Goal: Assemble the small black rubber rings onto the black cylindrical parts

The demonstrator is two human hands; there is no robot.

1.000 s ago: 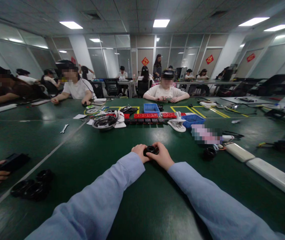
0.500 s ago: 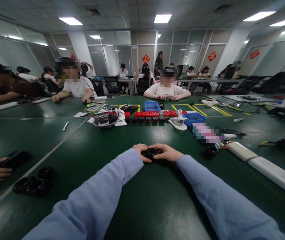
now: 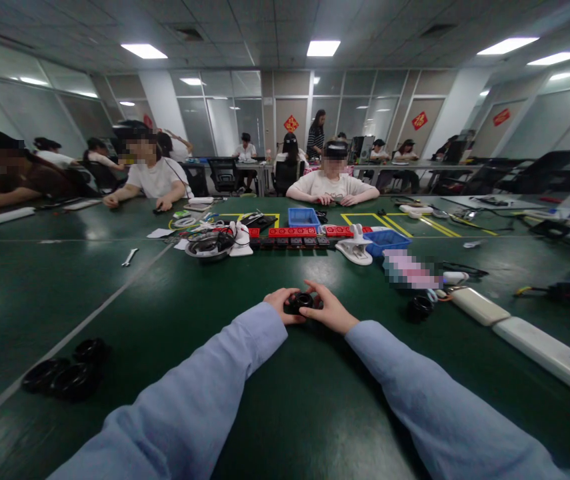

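Both my arms, in light blue sleeves, reach forward over the green table (image 3: 315, 400). My left hand (image 3: 279, 303) and my right hand (image 3: 331, 310) meet at the table's middle, fingers closed round a small black ring-shaped part (image 3: 299, 303) held between them just above or on the tabletop. Most of the part is hidden by my fingers.
Several black rings (image 3: 65, 373) lie at the left. Another black ring (image 3: 419, 307) sits to the right, beside white power strips (image 3: 545, 350). Red parts (image 3: 292, 232), blue bins (image 3: 303, 216), cables and a wrench (image 3: 129, 256) lie farther back. Other people sit across the table.
A neighbour's hand with a black object at the left edge has left the view. My hands stay on the black ring, shifting it slightly; my right fingers have lifted over it.
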